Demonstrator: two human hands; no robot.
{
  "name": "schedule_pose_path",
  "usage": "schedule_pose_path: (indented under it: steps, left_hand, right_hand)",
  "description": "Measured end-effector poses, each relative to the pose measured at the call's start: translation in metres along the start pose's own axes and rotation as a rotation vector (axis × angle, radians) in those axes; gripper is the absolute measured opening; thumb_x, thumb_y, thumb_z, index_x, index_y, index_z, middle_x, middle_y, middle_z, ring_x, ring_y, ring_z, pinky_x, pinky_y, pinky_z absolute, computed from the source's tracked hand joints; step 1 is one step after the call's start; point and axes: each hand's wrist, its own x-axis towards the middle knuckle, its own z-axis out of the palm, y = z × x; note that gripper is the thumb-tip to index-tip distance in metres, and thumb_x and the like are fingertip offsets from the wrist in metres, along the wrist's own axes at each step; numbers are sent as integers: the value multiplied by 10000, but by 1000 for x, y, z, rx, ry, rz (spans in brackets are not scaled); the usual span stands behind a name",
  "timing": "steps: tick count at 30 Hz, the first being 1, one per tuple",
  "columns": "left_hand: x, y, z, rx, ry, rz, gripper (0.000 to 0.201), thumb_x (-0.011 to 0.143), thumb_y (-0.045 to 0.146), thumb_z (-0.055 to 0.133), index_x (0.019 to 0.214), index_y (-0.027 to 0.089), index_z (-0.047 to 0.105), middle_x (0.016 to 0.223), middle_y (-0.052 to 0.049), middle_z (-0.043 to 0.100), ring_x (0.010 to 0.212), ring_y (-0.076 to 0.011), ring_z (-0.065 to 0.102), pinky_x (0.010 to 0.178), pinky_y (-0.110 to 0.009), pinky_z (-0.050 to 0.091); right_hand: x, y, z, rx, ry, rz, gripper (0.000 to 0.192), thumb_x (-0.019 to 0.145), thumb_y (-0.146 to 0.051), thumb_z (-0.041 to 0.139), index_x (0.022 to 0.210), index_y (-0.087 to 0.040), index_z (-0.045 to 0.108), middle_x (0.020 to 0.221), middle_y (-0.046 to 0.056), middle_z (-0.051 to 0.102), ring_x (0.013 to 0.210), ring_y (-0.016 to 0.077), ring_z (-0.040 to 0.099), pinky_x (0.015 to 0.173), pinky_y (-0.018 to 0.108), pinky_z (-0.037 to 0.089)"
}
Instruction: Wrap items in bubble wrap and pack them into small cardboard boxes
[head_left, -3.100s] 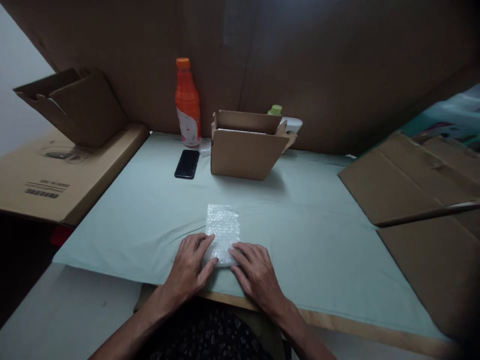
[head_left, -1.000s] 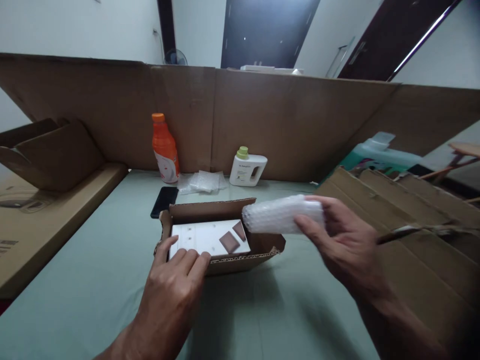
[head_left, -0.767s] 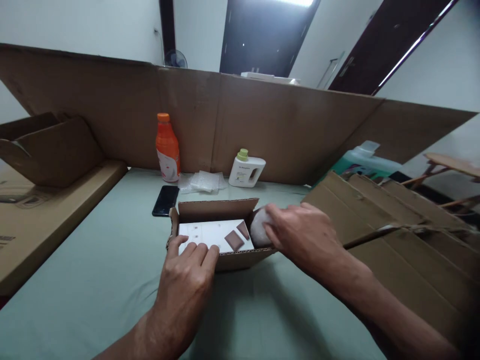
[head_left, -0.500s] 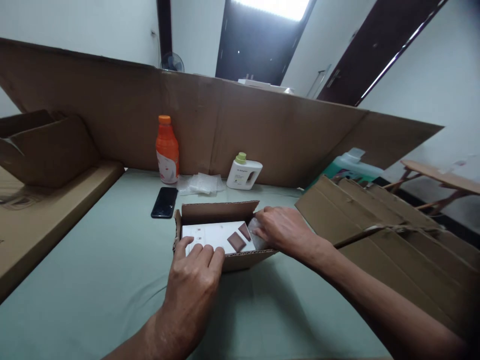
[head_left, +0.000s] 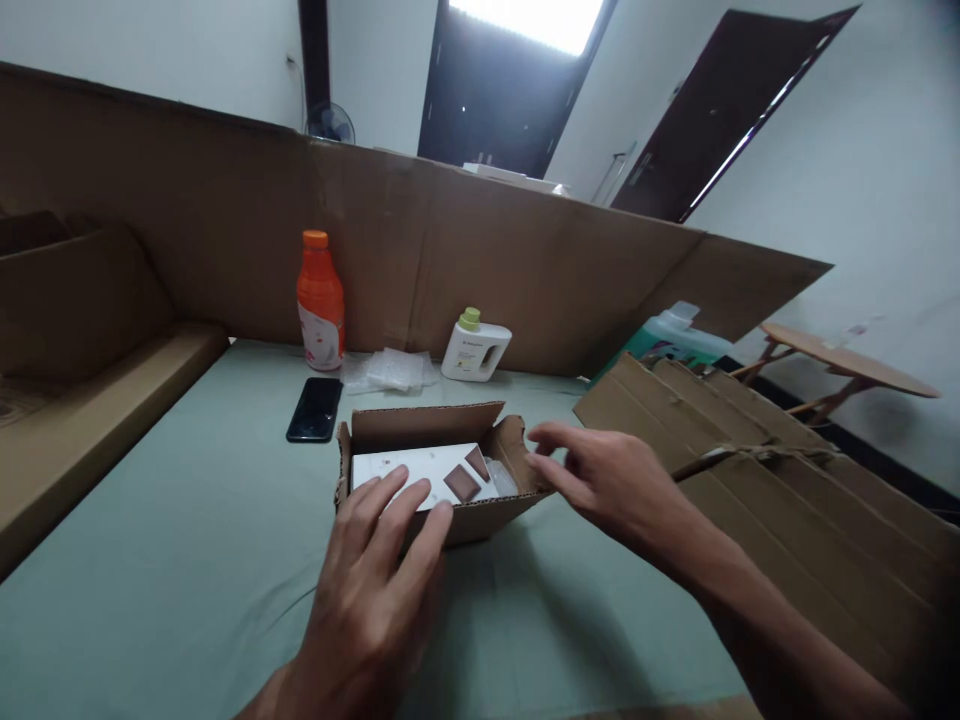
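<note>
A small open cardboard box [head_left: 480,520] stands on the green cloth in front of me. Inside it lies a white flat pack [head_left: 397,465] with brown squares, and a bubble-wrapped bundle [head_left: 501,478] is tucked in at the box's right end. My left hand [head_left: 379,580] rests on the box's near wall, fingers spread over the white pack. My right hand [head_left: 600,480] hovers just right of the box by its right flap, fingers apart and holding nothing.
An orange bottle [head_left: 320,300], a white bottle with a green cap [head_left: 475,348] and loose bubble wrap [head_left: 390,368] stand along the cardboard back wall [head_left: 525,270]. A black phone [head_left: 315,408] lies left of the box. Flattened cardboard [head_left: 787,470] covers the right side.
My right hand carried the bubble-wrapped bundle into the box's right end, let go and drew back to the right. My left hand stayed on the box's near wall.
</note>
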Motion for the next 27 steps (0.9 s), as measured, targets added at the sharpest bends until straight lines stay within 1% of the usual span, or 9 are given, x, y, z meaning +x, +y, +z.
schedule_pose_path:
  steps: [3, 6, 8, 10, 13, 17, 20, 23, 27]
  left_hand:
    - [-31, -10, -10, -73, 97, -147, 679, 891, 135, 586, 1502, 353, 384, 1469, -89, 507, 1383, -345, 453, 1108, -598, 443]
    - [-65, -23, -4, -124, -8, -545, 629, 949, 310, 561, 1532, 356, 328, 1513, -93, 462, 1366, -346, 484, 1084, -585, 482]
    - [-86, -30, 10, -189, -117, -795, 612, 957, 451, 529, 1522, 313, 339, 1528, -118, 447, 1359, -369, 498, 1064, -596, 496]
    - [-102, -36, 23, -264, -185, -915, 665, 935, 533, 531, 1512, 257, 352, 1521, -154, 453, 1342, -394, 521, 1071, -621, 479]
    - [-115, -47, 32, -315, -231, -905, 756, 879, 563, 603, 1506, 216, 362, 1482, -181, 506, 1328, -402, 545, 1095, -615, 462]
    - [-115, -59, 28, -307, -251, -881, 840, 843, 547, 659, 1548, 264, 299, 1514, -161, 495, 1342, -392, 542, 1083, -591, 485]
    - [-107, -57, 30, -344, -296, -879, 908, 820, 552, 680, 1562, 229, 269, 1546, -187, 453, 1358, -401, 523, 1098, -596, 464]
    - [-99, -50, 41, -393, -288, -868, 899, 824, 552, 657, 1565, 211, 281, 1540, -189, 457, 1377, -407, 496, 1109, -589, 451]
    - [-97, -49, 55, -386, -246, -826, 864, 833, 548, 633, 1560, 206, 316, 1449, -176, 553, 1352, -398, 519, 1106, -570, 461]
  right_hand:
    - [-39, 28, 13, 270, 186, 97, 263, 934, -449, 562, 909, -238, 717, 755, 15, 737, 606, 172, 656, 585, 288, 487]
    - [-65, 41, 60, 482, 112, 189, 300, 883, -466, 593, 1006, -223, 719, 821, 43, 753, 601, 181, 654, 543, 290, 520]
    - [-71, 39, 96, 602, 45, 203, 388, 838, -428, 611, 1142, -198, 685, 947, 80, 762, 725, 215, 696, 601, 309, 564]
    - [-71, 35, 121, 679, 28, 172, 419, 820, -390, 606, 1184, -189, 659, 1060, 106, 748, 899, 251, 708, 719, 343, 591]
    - [-64, 42, 125, 713, 74, 130, 338, 838, -358, 574, 1127, -214, 677, 1119, 106, 732, 955, 255, 699, 796, 370, 586]
    - [-48, 73, 95, 693, 165, 219, 336, 865, -426, 577, 1102, -235, 719, 1096, 99, 745, 902, 251, 707, 776, 359, 576]
    - [-30, 85, 85, 732, 59, 239, 362, 855, -485, 603, 1070, -231, 745, 1099, 101, 753, 960, 275, 705, 758, 345, 572]
    - [-13, 84, 97, 908, -104, 182, 426, 836, -532, 626, 1077, -203, 749, 1095, 108, 762, 983, 289, 705, 820, 370, 576]
    - [9, 85, 119, 1032, -76, 259, 497, 793, -608, 676, 1027, -177, 760, 1050, 121, 764, 960, 295, 697, 827, 386, 566]
